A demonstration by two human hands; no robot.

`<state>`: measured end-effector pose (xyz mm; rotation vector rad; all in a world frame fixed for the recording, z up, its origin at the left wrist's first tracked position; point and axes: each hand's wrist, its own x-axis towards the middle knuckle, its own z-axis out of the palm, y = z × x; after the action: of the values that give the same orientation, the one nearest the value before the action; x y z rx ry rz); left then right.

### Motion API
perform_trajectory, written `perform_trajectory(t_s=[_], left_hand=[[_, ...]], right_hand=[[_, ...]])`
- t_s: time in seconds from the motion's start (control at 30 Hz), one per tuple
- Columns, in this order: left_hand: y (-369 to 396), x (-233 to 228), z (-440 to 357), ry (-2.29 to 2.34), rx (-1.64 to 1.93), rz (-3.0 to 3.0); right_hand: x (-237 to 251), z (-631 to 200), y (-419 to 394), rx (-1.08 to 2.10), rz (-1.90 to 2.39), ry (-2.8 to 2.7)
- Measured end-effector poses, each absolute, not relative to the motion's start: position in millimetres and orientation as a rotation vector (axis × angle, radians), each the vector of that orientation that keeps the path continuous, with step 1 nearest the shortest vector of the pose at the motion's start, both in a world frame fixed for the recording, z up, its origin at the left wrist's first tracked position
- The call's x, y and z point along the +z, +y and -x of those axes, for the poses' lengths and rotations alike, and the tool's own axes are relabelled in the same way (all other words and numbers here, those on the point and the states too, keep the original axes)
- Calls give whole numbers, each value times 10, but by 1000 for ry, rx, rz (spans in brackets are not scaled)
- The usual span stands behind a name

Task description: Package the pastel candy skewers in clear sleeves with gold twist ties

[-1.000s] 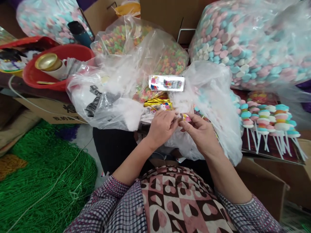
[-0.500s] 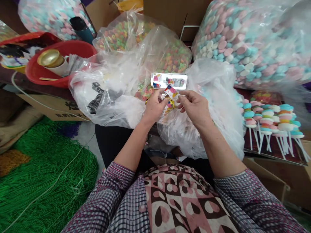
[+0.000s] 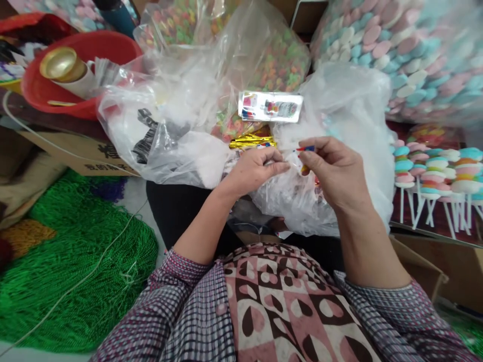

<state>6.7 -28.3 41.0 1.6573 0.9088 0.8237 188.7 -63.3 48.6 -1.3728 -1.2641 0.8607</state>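
Note:
Between the thumb and fingers of my right hand [image 3: 335,168] is a small printed plastic bag [image 3: 296,157] with red, blue and yellow marks. My left hand [image 3: 256,170] is closed in a pinch just left of the bag; whether its fingertips hold the bag's edge is unclear. Behind my left hand lies a bundle of gold twist ties [image 3: 252,141]. Farther back, a stack of silver-white printed packets [image 3: 270,106] rests on clear plastic.
Bags of ring-shaped candies [image 3: 281,60] and pastel marshmallows [image 3: 415,55] stand behind. Marshmallow skewers [image 3: 437,173] lie at right. At left are a red basin [image 3: 113,48] holding a gold bowl [image 3: 62,64] and, on the floor, green cords [image 3: 83,261].
My right hand has moved right with the printed bag, away from my left hand. The gold twist ties are more exposed. The view has tilted downward.

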Motion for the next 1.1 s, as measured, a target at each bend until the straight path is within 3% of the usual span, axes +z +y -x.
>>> perform_trajectory(t_s=[0.27,0.6,0.8,1.1], left_hand=[[-426,489,-258,869,643,-1773],[-555,482,-372,840,486,-1766],[-571,434,-373,818,506,-1750],[-571,430,-334,867,515,-1592]], right_hand=[[372,-2060,-934,1132,1275,-1052],[163,-2076,-1121,962,1403,-869],[232,-2153,-1148,1157,1222,-956],[227,-2175,-1214,1091,1332,-941]])
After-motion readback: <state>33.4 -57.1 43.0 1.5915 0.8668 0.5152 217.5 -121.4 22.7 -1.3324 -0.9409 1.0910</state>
